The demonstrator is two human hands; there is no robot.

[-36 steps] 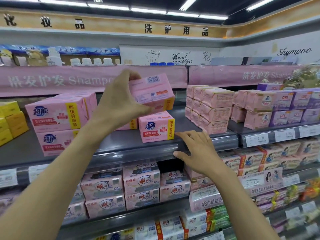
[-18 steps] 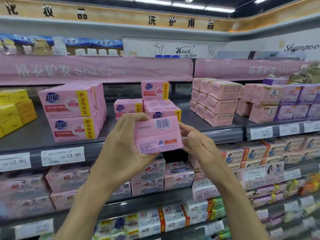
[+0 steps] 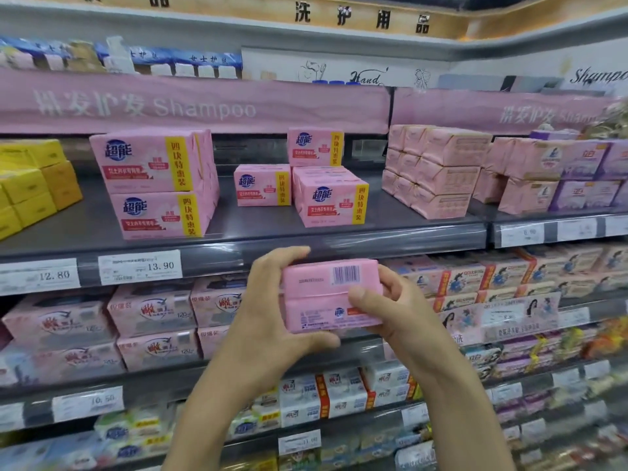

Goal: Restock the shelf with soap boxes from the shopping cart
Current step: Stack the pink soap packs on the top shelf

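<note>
A pink soap box (image 3: pixel 326 294) with a barcode on its top face is gripped from both sides: my left hand (image 3: pixel 272 314) on its left end, my right hand (image 3: pixel 397 311) on its right end. It hangs in front of the shelf's front edge (image 3: pixel 238 256), below the shelf surface. On that grey shelf stand matching pink soap boxes: a two-high stack (image 3: pixel 153 185) at the left, a single box (image 3: pixel 261 185) in the middle, a box near the front (image 3: pixel 333 202) and one box raised behind it (image 3: pixel 316 146). The shopping cart is out of view.
Yellow boxes (image 3: pixel 30 181) fill the shelf's far left. Plain pink wrapped bars (image 3: pixel 438 171) and purple boxes (image 3: pixel 584 175) stand to the right. Bare shelf lies between the left stack and the middle boxes. Lower shelves are packed with other soaps. A pink "Shampoo" banner (image 3: pixel 190 103) hangs above.
My left hand brought the box down from shelf height to below the shelf edge. My right hand left the shelf edge and took hold of the box's right end.
</note>
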